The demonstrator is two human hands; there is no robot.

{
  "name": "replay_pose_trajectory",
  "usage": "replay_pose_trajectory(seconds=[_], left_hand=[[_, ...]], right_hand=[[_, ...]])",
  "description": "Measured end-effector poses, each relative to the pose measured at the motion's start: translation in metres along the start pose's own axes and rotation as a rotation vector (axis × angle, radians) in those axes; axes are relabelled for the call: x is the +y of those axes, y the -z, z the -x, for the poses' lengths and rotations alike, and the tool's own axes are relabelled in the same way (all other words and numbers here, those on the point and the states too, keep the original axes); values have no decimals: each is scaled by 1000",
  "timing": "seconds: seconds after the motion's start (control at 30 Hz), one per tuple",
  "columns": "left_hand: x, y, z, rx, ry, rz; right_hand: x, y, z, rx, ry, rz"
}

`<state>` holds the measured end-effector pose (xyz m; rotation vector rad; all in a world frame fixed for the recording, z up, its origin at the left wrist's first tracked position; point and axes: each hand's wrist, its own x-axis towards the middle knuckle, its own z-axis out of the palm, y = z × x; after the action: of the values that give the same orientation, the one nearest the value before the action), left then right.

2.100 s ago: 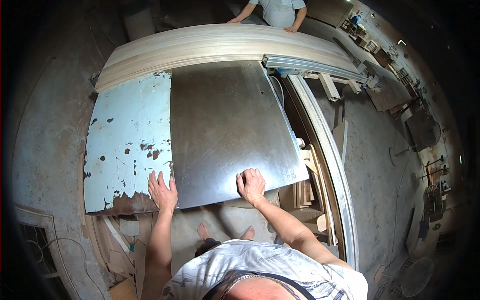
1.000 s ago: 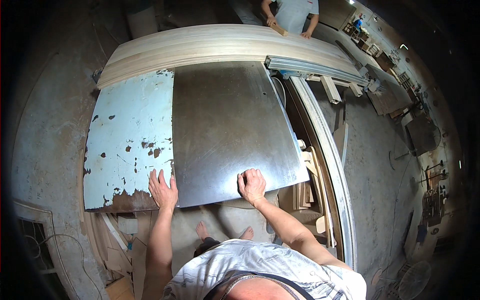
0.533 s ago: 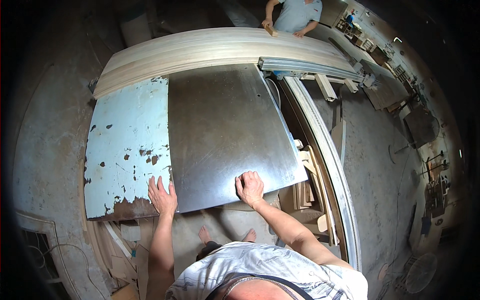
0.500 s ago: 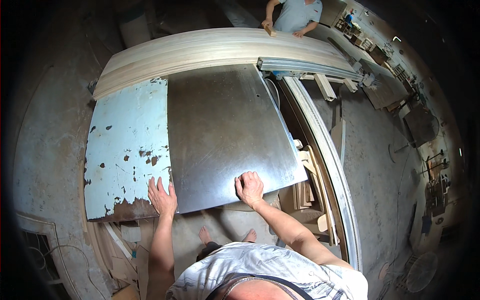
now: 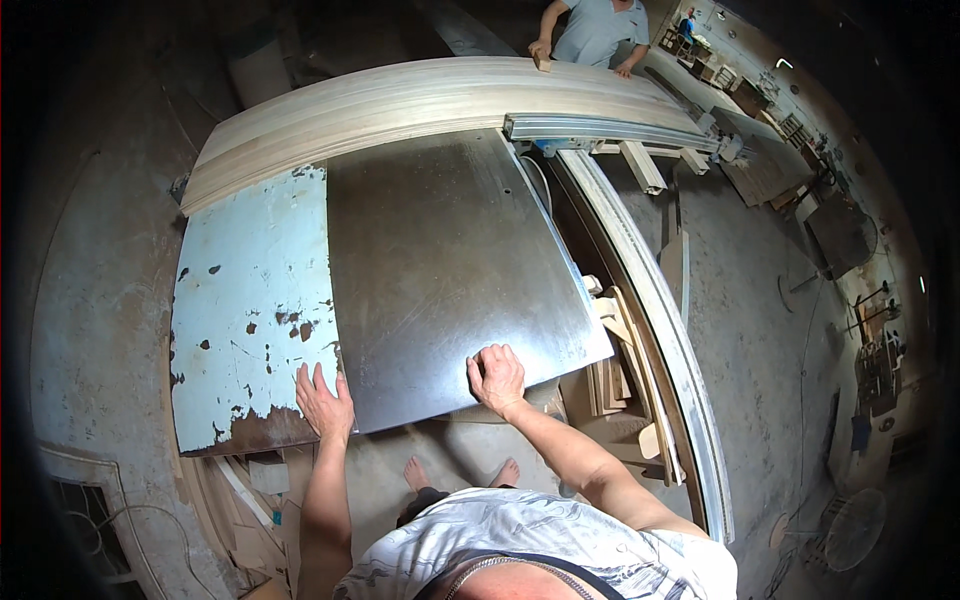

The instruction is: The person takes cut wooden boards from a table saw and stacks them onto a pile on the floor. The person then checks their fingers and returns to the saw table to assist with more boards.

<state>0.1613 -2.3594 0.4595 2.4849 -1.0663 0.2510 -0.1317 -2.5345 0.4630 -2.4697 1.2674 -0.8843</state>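
My left hand (image 5: 325, 404) lies with fingers spread at the near edge of the worktable, across the seam between two surfaces. On its left is a light-blue panel (image 5: 250, 260) with chipped, peeling paint; on its right, a dark, shiny metal plate (image 5: 430, 250). Further right, my right hand (image 5: 497, 380) rests on the plate's near edge, fingers slightly bent and thumb apart, holding nothing. Long pale wooden boards (image 5: 380, 95) lie side by side across the far end of the table, away from both hands.
Behind the boards stands another person (image 5: 590, 35), one hand on a small wooden block (image 5: 543, 63). A metal rail (image 5: 640, 270) runs along the right side, and a shorter rail (image 5: 610, 130) crosses at its far end. Wood offcuts (image 5: 610, 385) sit below the plate's right edge.
The view has shifted slightly. Both my hands stay in place on the table edge. The other person's hand with the block has barely moved.
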Motion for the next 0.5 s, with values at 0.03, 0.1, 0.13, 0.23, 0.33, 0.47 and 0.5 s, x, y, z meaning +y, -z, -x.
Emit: replay_pose_trajectory(seconds=[0.03,0.1,0.13,0.23,0.33,0.47,0.5], left_hand=[[0,0,0,-5,2,0],[0,0,0,-9,4,-1],[0,0,0,-9,3,1],[-1,0,0,-10,1,2],[-1,0,0,-14,4,6],[-2,-1,0,-21,9,11],[-2,-1,0,-22,10,10]], right_hand=[[0,0,0,5,7,2],[0,0,0,2,0,-1],[0,0,0,6,5,1],[0,-1,0,9,10,0],[0,-1,-1,53,31,-10],[0,-1,-1,62,37,-4],[0,-1,-1,54,23,-18]])
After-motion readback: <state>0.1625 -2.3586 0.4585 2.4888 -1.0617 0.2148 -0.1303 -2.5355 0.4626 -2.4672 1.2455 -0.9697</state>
